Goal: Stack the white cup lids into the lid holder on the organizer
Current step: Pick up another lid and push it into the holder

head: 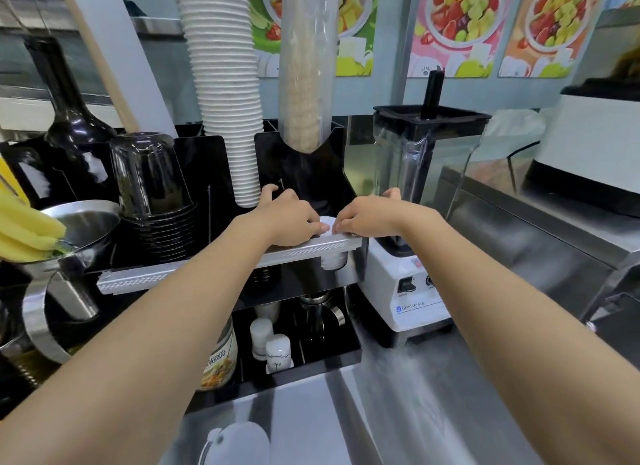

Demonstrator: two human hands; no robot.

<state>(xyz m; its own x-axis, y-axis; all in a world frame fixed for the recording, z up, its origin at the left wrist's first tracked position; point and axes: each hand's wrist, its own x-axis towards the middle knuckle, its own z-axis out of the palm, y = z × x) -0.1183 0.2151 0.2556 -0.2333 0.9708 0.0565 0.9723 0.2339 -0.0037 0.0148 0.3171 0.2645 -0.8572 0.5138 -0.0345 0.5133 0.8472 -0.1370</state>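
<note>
Behind the organizer's [228,267] silver front rail, left hand [289,220] and right hand [369,218] pinch a white lid [327,223] together over the lid holder [334,260]. Seating looks underway; next, press it level onto the stack below.

Our single head view, looking forward and down over the counter [398,412], close to the organizer [304,166], wall posters [457,24] beyond
</note>
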